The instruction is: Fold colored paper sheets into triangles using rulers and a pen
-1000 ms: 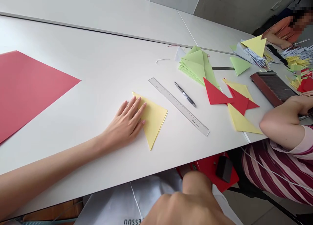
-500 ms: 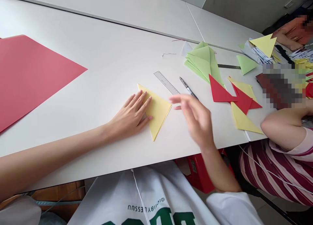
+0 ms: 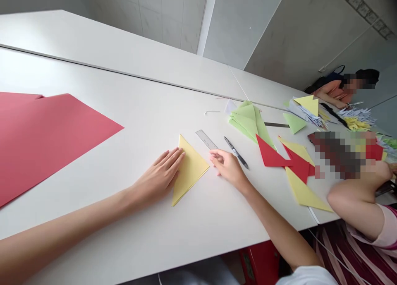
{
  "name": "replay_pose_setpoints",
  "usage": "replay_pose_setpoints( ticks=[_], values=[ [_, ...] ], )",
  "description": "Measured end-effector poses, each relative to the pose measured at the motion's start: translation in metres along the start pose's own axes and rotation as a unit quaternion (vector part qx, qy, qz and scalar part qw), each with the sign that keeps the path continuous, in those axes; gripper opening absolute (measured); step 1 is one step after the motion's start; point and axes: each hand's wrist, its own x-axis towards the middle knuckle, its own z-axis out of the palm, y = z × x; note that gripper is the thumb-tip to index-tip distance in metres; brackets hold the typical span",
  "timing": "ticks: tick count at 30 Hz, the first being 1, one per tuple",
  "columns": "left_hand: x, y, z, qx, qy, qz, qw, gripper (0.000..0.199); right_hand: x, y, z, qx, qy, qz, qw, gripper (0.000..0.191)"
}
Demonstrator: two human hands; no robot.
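A folded yellow paper triangle [image 3: 190,169] lies on the white table [image 3: 124,252]. My left hand [image 3: 164,169] rests flat on its left edge, fingers stretched out and side by side. Just right of the triangle's tip is my right hand [image 3: 225,165], its fingers curled near the end of a clear ruler [image 3: 206,139]; whether they hold anything is hidden. Close to that hand lies a dark pen [image 3: 236,152].
Large red paper [image 3: 56,140] covers the left side. Green folded sheets [image 3: 248,119] lie beyond the pen, with red folded pieces [image 3: 271,154] and yellow ones to the right. A neighbour's arm [image 3: 359,194] rests at the right edge; another person [image 3: 335,90] sits farther back.
The view has tilted up, showing more wall. My right hand has come down to the table beside the triangle, its fingers more curled. My left hand lies nearer the triangle's left edge.
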Motion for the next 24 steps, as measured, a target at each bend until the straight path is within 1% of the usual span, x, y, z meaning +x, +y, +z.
replay_pose_setpoints(
  ticks=[2,7,9,11,15,16,21,24],
  values=[
    [0.0,-0.004,0.0,-0.001,0.0,0.0,1.0,0.051,-0.002,0.0,0.0,0.038,-0.021,0.017,0.999,0.034],
    [-0.004,-0.006,0.002,-0.003,-0.006,0.0,1.0,0.055,-0.008,-0.001,0.009,0.124,-0.114,0.045,0.985,0.03],
    [-0.005,-0.006,0.003,-0.003,-0.002,-0.009,1.0,0.055,-0.009,0.0,0.013,0.144,-0.134,0.05,0.979,0.031],
    [-0.005,-0.006,0.005,-0.003,0.002,-0.015,1.0,0.052,-0.009,0.001,0.015,0.154,-0.126,0.052,0.979,0.034],
    [-0.006,-0.007,0.009,-0.006,0.006,-0.014,1.0,0.051,-0.009,0.003,0.014,0.156,-0.084,0.055,0.983,0.047],
    [-0.006,-0.007,0.009,-0.007,0.006,-0.013,1.0,0.052,-0.009,0.003,0.013,0.156,-0.086,0.057,0.982,0.046],
    [-0.006,-0.007,0.008,-0.009,0.006,-0.009,1.0,0.054,-0.011,0.0,0.016,0.162,-0.132,0.058,0.976,0.039],
    [-0.005,-0.006,0.006,-0.009,0.003,-0.009,1.0,0.052,-0.011,0.0,0.016,0.16,-0.101,0.048,0.981,0.047]
  ],
)
